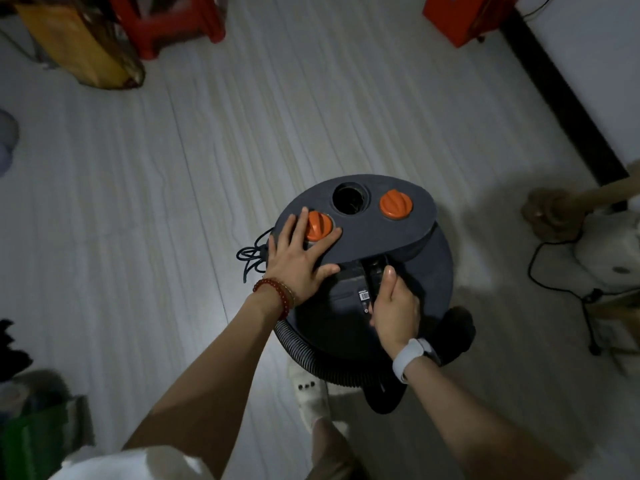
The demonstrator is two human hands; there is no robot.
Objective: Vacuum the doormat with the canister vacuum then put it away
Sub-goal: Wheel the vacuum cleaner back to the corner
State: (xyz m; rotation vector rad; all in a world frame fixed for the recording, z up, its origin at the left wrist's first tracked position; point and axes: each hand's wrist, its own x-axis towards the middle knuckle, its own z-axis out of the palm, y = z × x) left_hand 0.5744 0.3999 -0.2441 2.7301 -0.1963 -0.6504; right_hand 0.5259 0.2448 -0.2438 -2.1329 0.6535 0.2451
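A dark round canister vacuum (pixel 429 271) stands on the pale plank floor below me. Its top panel carries two orange knobs, one on the left (pixel 319 225) and one on the right (pixel 396 204), with a round open port (pixel 349 198) between them. My left hand (pixel 299 256) lies flat on the panel, its fingers spread around the left knob. My right hand (pixel 393 306) grips the black handle (pixel 375 271) at the vacuum's middle, thumb on top. A ribbed black hose (pixel 304 351) curls round the near side. The doormat is not in view.
The vacuum's black cord (pixel 251 258) is bundled at its left side. A red stool (pixel 173 19) and a yellow bag (pixel 79 50) stand far left, and a red box (pixel 464 15) stands far right. A fan base (pixel 550 216) with a cable sits right. My foot (pixel 311 393) is below.
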